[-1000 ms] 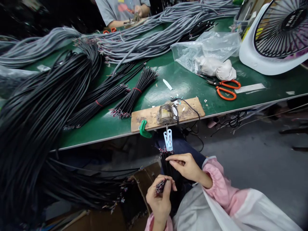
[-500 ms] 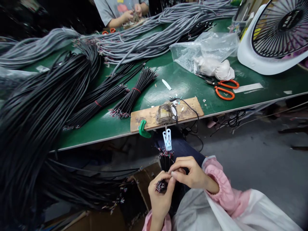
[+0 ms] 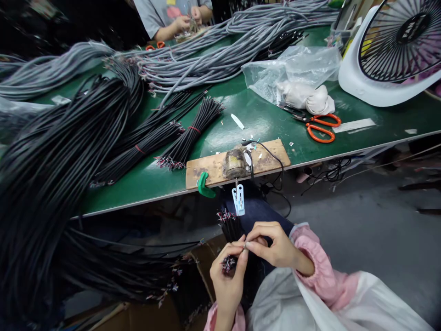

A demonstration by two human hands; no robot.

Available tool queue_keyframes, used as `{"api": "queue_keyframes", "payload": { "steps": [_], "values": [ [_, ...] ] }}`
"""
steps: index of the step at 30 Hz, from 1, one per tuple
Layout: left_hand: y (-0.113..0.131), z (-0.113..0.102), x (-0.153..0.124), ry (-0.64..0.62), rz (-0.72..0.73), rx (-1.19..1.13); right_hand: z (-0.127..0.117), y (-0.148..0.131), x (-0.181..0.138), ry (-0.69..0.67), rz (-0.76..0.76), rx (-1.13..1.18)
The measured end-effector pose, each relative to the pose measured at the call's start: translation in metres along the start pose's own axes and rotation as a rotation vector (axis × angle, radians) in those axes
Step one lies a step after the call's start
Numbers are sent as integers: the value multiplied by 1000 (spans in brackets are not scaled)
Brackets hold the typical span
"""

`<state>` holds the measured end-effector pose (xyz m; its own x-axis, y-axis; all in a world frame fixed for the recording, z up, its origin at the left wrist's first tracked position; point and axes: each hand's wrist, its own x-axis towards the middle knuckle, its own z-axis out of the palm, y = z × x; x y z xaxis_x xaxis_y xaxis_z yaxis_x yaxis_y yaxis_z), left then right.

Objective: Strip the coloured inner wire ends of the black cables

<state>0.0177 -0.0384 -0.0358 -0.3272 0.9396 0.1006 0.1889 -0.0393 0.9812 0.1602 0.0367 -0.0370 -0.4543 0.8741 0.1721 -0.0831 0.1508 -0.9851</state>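
Note:
My left hand [image 3: 228,271] is wrapped round a bundle of thin black cables [image 3: 228,264], whose stripped ends show red and white wires inside the curl of the fingers. My right hand [image 3: 274,246] pinches at a cable end against the left thumb and fingertip; the piece between the fingertips is too small to make out clearly. Just beyond the hands stands another bunch of black cables [image 3: 229,223] with bared ends. Over it, a pale blue clothes peg [image 3: 238,200] hangs on the shaft of a small motor [image 3: 235,163] fixed to a wooden board [image 3: 272,158].
A green clamp [image 3: 206,185] grips the board at the table edge. Black cable bundles [image 3: 196,126] and grey cables [image 3: 206,59] cover the table's left and back. Orange-handled scissors [image 3: 322,128], a plastic bag [image 3: 292,69] and a fan [image 3: 389,59] lie right. A co-worker's hands [image 3: 189,20] work opposite.
The standing bunch of black cable ends has shifted left, away from under the peg. My hands stay together, with the fingertips moved slightly at the cable end.

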Motion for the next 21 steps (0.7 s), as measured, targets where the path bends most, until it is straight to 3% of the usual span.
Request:
{"api": "queue_keyframes", "payload": {
  "steps": [13,21],
  "values": [
    [3,2,3,38,40,167,3,1,1,12,-38,-103],
    [0,-2,0,7,21,59,1,3,1,-25,-72,-114]
  ]
}}
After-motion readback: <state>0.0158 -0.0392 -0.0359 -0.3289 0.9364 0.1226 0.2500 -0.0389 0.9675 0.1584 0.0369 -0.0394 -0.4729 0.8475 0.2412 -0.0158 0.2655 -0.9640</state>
